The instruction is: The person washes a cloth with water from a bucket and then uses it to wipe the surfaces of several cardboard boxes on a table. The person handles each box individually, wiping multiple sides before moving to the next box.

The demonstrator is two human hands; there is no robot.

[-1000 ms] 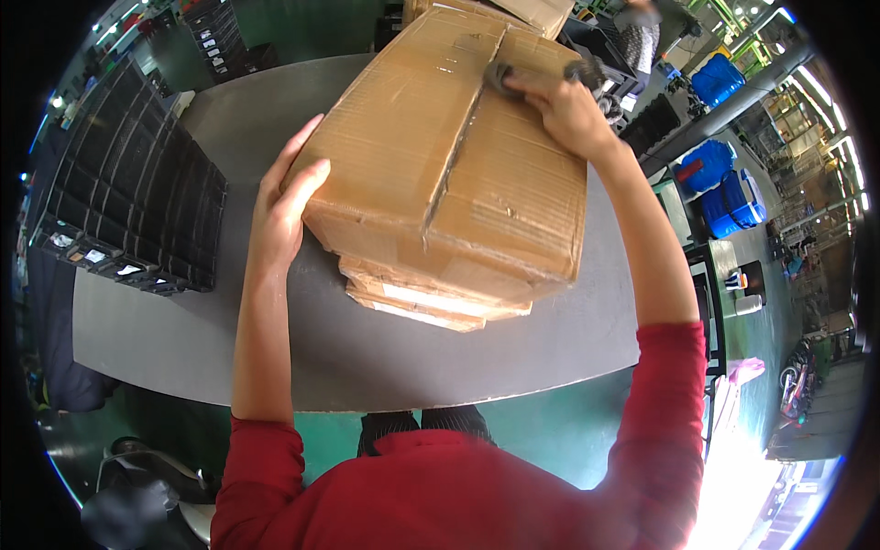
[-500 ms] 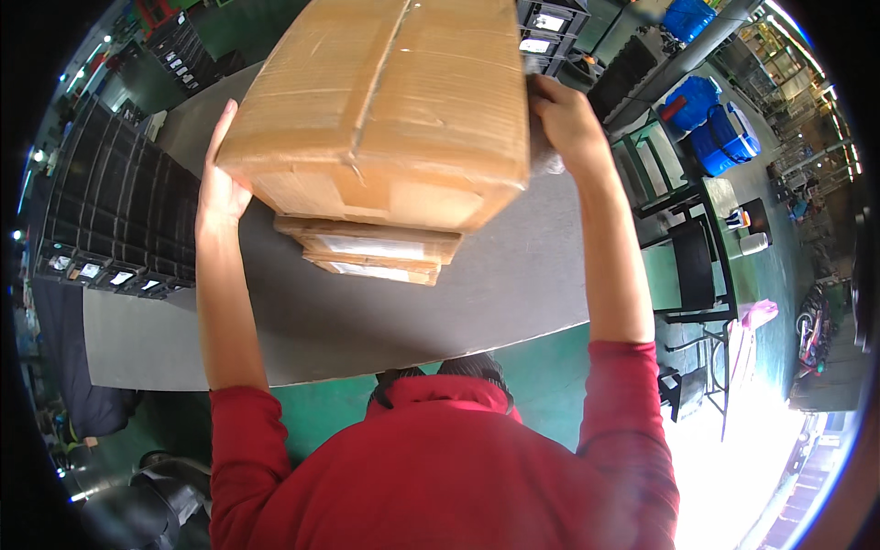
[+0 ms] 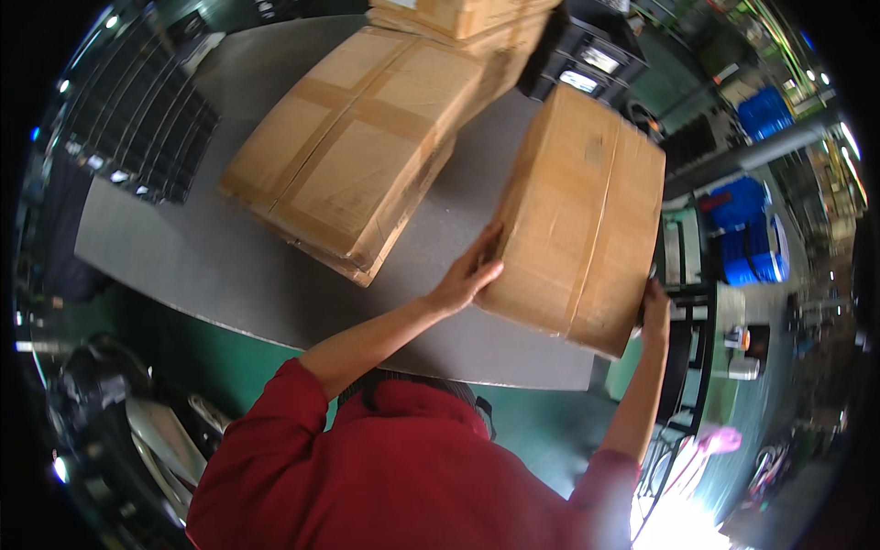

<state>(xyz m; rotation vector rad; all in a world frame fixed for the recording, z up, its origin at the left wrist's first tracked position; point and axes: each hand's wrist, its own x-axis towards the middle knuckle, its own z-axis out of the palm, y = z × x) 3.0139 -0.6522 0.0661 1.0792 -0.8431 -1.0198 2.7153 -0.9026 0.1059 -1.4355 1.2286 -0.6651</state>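
A closed cardboard box (image 3: pixel 577 215) with a seam down its top is between my two hands, at the right end of the grey table (image 3: pixel 211 266). My left hand (image 3: pixel 467 275) grips its near left side, thumb and fingers against the cardboard. On the opposite side my right hand (image 3: pixel 654 307) presses the near right edge, its fingers partly hidden behind the box. Whether the box rests on the table or is held just above it, I cannot tell. Left of it lies another taped cardboard box (image 3: pixel 353 147), set on more flat cardboard.
More cardboard boxes (image 3: pixel 467 18) are piled at the far side. Stacked black crates (image 3: pixel 137 119) stand at the left, and a black crate (image 3: pixel 587 60) with white labels sits at the far right. Blue containers (image 3: pixel 747 243) and a motorbike (image 3: pixel 147 431) are beyond the table.
The box between my hands has moved from the middle over the stacked cardboard to the right side. My view has turned, and the taped box now shows in full on the left.
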